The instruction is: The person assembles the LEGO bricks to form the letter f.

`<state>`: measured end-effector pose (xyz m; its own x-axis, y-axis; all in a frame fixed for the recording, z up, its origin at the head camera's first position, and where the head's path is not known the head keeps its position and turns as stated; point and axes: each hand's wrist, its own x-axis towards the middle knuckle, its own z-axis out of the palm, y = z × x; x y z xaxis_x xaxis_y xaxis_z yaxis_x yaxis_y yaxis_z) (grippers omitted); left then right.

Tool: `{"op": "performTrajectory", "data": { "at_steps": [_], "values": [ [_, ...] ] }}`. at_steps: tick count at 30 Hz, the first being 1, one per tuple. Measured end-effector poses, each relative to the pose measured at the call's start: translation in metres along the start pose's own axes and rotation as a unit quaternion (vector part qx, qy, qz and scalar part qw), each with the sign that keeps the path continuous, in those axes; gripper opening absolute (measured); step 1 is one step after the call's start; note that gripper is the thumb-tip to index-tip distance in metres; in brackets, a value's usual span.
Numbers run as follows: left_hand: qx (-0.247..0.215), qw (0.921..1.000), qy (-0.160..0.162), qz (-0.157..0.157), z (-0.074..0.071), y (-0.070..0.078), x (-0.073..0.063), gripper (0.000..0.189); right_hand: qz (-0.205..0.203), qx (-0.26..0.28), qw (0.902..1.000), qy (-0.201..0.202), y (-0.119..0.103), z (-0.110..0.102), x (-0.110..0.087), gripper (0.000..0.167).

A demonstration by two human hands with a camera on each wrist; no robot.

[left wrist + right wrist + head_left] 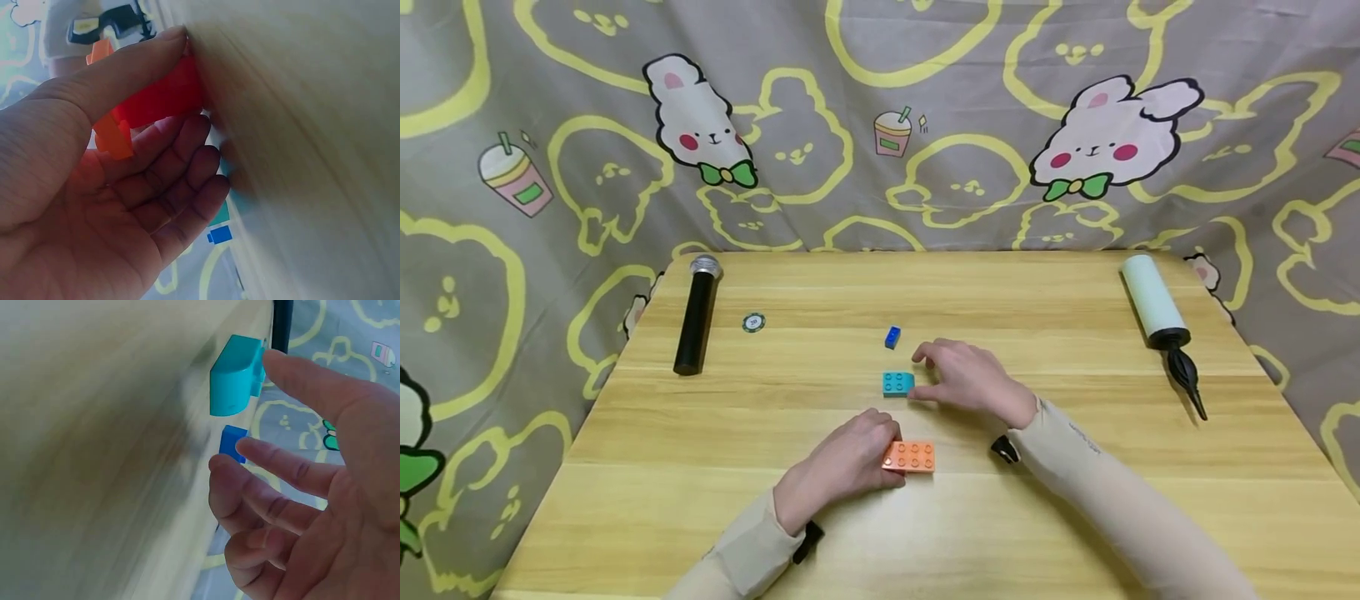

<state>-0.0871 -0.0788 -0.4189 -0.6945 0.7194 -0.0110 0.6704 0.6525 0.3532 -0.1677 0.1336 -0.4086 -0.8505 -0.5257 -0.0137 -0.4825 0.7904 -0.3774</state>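
Note:
In the head view my left hand [857, 450] grips an orange toy brick [917, 457] with round studs, at the near middle of the table. The left wrist view shows a red block [165, 94] joined beneath the orange brick, thumb and fingers on either side of it, close to the tabletop. Beyond it lies a teal brick [895, 383] with a curved end, studs up. My right hand [966, 375] hovers at the teal brick's right side, thumb near it and fingers loosely bent, with nothing held. A small blue brick [892, 337] sits farther back.
A black microphone [696, 321] and a round chip [754, 322] lie on the left of the wooden table [820, 283]. A pale hand pump [1152, 300] with a black nozzle lies at the right. A patterned cloth [820, 167] hangs behind.

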Motion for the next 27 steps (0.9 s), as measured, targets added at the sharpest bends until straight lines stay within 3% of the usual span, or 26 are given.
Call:
{"op": "performTrajectory", "data": {
  "at_steps": [11, 22, 27],
  "values": [
    [0.001, 1.0000, -0.003, 0.000, 0.001, -0.001, 0.000, 0.035, 0.092, 0.002, 0.9957, 0.013, 0.004, 0.008, 0.049, 0.069],
    [0.004, 1.0000, 0.006, 0.005, 0.002, -0.001, 0.000, 0.036, 0.102, -0.005, 0.9947, 0.008, -0.003, 0.016, 0.070, 0.044],
    [0.008, 1.0000, 0.005, 0.002, 0.001, -0.001, -0.001, 0.037, 0.097, 0.013, 0.9946, 0.035, -0.003, 0.016, 0.069, 0.034]
  ]
}}
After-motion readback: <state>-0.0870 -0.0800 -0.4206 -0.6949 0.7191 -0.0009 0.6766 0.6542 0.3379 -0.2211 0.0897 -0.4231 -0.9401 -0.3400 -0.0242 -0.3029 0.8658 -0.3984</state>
